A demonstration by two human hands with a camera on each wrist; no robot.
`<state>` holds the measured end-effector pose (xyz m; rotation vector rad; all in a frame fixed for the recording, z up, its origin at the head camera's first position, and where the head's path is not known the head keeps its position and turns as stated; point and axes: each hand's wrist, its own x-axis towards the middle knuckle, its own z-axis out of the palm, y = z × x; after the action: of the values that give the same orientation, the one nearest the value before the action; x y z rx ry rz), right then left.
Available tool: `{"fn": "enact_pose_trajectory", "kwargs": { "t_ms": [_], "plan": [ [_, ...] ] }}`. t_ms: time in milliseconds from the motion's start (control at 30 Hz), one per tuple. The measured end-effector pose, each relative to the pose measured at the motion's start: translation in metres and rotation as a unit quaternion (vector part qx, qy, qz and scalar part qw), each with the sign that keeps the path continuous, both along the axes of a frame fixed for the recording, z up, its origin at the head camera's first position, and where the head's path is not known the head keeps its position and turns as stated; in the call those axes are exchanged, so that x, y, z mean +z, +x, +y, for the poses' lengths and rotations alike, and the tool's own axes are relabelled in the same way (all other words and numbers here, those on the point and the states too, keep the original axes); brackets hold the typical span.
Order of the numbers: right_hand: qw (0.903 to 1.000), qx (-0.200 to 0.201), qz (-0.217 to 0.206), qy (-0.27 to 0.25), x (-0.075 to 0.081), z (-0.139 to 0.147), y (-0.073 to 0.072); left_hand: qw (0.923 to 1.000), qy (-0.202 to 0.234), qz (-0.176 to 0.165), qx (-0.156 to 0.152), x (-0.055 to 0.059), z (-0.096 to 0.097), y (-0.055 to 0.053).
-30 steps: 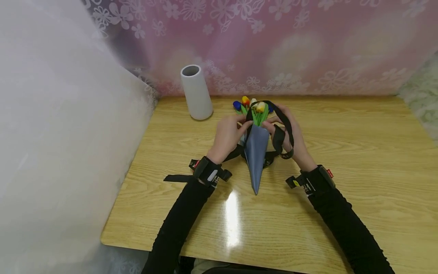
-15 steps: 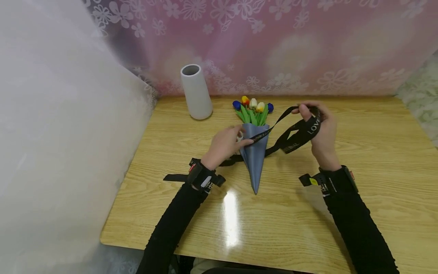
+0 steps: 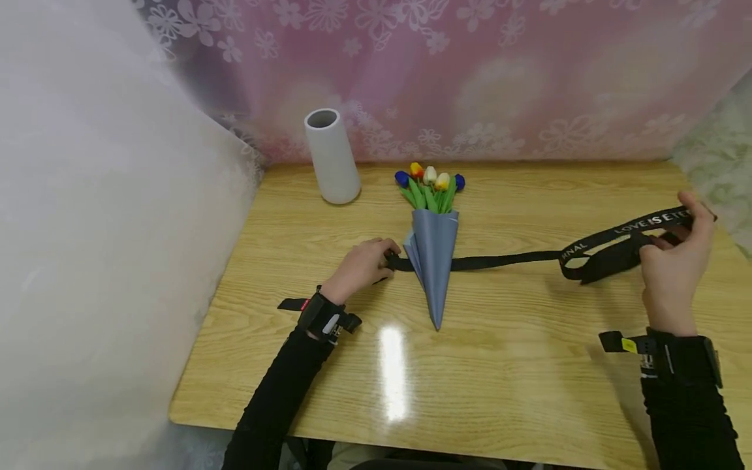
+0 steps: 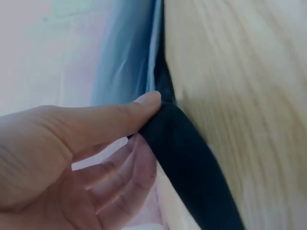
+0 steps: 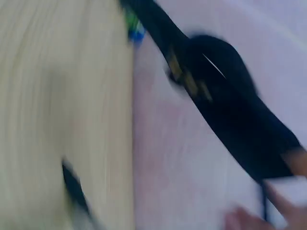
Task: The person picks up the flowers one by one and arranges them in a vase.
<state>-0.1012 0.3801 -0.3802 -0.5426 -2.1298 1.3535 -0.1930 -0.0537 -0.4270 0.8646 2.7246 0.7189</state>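
A blue-grey paper cone (image 3: 436, 261) lies on the table with several tulips (image 3: 431, 186) in blue, white, yellow and orange-red at its wide top. A black ribbon (image 3: 505, 261) with white lettering passes beneath the cone. Left of the cone, my left hand (image 3: 363, 266) pinches the ribbon between thumb and fingers; the left wrist view shows that ribbon (image 4: 187, 163) close to the cone's edge. Far to the right, my right hand (image 3: 677, 267) holds the ribbon's looped length above the table. The right wrist view is blurred, with dark ribbon (image 5: 230, 110) running to the fingertips.
A tall white vase (image 3: 333, 160) stands at the back left of the wooden table (image 3: 499, 378). Behind the table hangs a pink flowered curtain (image 3: 529, 85). A pale wall or sheet (image 3: 106, 228) borders the left side.
My right hand has moved far right from the cone, drawing the ribbon out. My left hand has come down and left from the cone's top. Ribbon no longer lies across the cone's front.
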Motion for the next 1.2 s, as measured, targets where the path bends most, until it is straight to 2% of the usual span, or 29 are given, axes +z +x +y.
{"fn": "enact_pose_trajectory", "kwargs": {
  "t_ms": [33,67,100,167,233,267,300,333,367,433,533,600,700,800,933,1067,1200],
  "plan": [
    [0.9972,0.014,-0.059,0.044,-0.005,0.010,0.005,1.0000,0.008,0.004,0.005,0.000,-0.003,-0.001],
    [0.9918,0.033,-0.106,0.065,-0.012,0.020,0.008,0.9998,0.016,0.007,0.010,0.001,-0.006,-0.003],
    [0.9812,0.068,-0.155,0.092,-0.016,0.030,0.012,0.9994,0.028,0.005,0.018,0.000,-0.009,-0.005],
    [0.9470,0.154,-0.242,0.145,-0.025,0.047,0.017,0.9980,0.054,-0.004,0.034,0.001,-0.015,-0.008],
    [0.9067,0.219,-0.307,0.189,-0.030,0.056,0.019,0.9968,0.057,-0.007,0.056,0.001,-0.023,-0.011],
    [0.8869,0.245,-0.328,0.214,-0.031,0.058,0.019,0.9966,0.047,-0.004,0.067,0.002,-0.028,-0.012],
    [0.8706,0.276,-0.332,0.236,-0.028,0.058,0.019,0.9963,0.031,0.001,0.080,0.003,-0.032,-0.013],
    [0.8629,0.285,-0.330,0.256,-0.027,0.055,0.018,0.9954,0.007,0.014,0.095,0.005,-0.035,-0.013],
    [0.8625,0.288,-0.318,0.268,-0.023,0.050,0.016,0.9932,-0.018,0.032,0.110,0.009,-0.038,-0.015],
    [0.8697,0.274,-0.279,0.302,-0.014,0.032,0.009,0.9860,-0.054,0.071,0.141,0.018,-0.038,-0.018],
    [0.8837,0.280,-0.199,0.318,0.004,-0.009,-0.012,0.9784,-0.050,0.117,0.163,0.038,-0.026,-0.026],
    [0.8823,0.309,-0.159,0.317,0.015,-0.043,-0.031,0.9800,-0.023,0.133,0.146,0.051,-0.010,-0.030],
    [0.8683,0.373,-0.113,0.307,0.017,-0.094,-0.063,0.9860,0.000,0.133,0.102,0.061,0.017,-0.033],
    [0.8487,0.429,-0.102,0.292,0.007,-0.136,-0.094,0.9912,0.000,0.103,0.083,0.054,0.042,-0.036],
    [0.8323,0.456,-0.141,0.282,-0.015,-0.170,-0.123,0.9938,-0.009,0.071,0.085,0.036,0.064,-0.039],
    [0.8352,0.442,-0.171,0.280,-0.029,-0.176,-0.133,0.9936,-0.017,0.077,0.080,0.025,0.075,-0.043],
    [0.8463,0.441,-0.160,0.253,-0.033,-0.171,-0.138,0.9916,-0.031,0.091,0.087,0.020,0.076,-0.048]
  ]
}}
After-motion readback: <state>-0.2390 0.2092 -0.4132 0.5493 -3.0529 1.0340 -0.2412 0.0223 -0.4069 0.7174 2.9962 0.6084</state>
